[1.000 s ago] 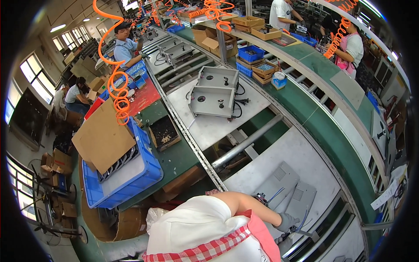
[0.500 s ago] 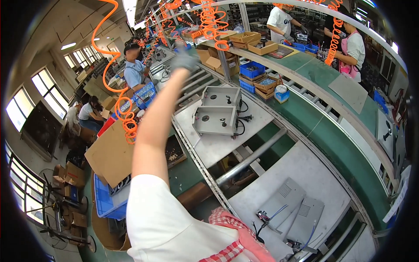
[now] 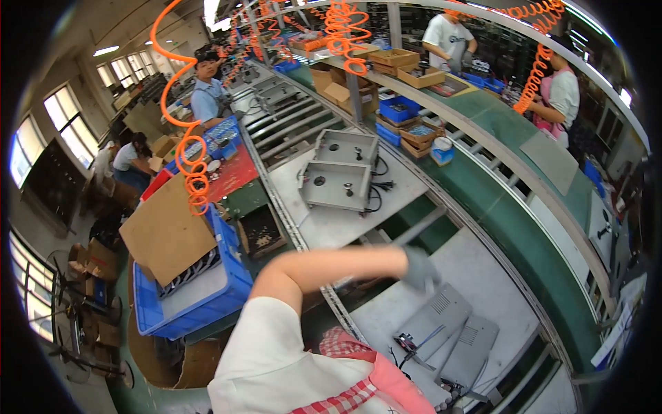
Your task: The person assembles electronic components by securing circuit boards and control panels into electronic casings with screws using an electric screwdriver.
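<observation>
Our left grip [image 3: 422, 270], too blurred for us to tell apart or together, hung near the left gray vented panel [image 3: 434, 316], long axis slanting toward us.

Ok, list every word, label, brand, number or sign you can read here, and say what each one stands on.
None can be read clearly enough to quote.
Mark on the chest of a co-worker's white T-shirt: too small and blurred.
White paper sheet at the far right: no legible writing.
Blue-and-white tub: any lettering is too small.
Gray vented panels: slots show, no lettering visible.
</observation>
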`<move>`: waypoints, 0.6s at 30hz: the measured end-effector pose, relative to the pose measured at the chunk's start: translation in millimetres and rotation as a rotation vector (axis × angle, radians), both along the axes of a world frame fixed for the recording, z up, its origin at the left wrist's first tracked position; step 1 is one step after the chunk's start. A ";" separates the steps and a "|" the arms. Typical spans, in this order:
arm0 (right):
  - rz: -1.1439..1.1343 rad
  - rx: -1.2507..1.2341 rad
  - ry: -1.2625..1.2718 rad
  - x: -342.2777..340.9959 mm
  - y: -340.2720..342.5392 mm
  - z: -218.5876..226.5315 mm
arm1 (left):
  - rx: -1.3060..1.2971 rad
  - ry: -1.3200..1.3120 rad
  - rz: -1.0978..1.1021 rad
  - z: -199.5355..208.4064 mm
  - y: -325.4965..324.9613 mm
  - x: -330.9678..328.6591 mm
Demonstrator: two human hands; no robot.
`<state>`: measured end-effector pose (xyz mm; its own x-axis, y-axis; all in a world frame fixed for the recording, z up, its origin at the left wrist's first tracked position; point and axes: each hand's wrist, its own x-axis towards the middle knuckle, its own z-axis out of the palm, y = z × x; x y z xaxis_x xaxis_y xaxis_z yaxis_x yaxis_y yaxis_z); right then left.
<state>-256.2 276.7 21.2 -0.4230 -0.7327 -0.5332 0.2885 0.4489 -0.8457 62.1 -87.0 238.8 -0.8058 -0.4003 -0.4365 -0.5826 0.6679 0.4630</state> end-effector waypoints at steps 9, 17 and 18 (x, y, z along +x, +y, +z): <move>-0.202 0.081 0.225 30.8 2.5 23.4 | 0.100 0.256 -0.031 -148.9 184.5 -196.3; -0.123 0.109 0.433 40.4 -0.1 61.1 | 0.474 0.448 0.331 -190.9 235.7 -219.8; -0.064 0.126 0.334 37.8 -2.0 70.8 | 0.469 0.458 0.342 -190.5 235.0 -222.6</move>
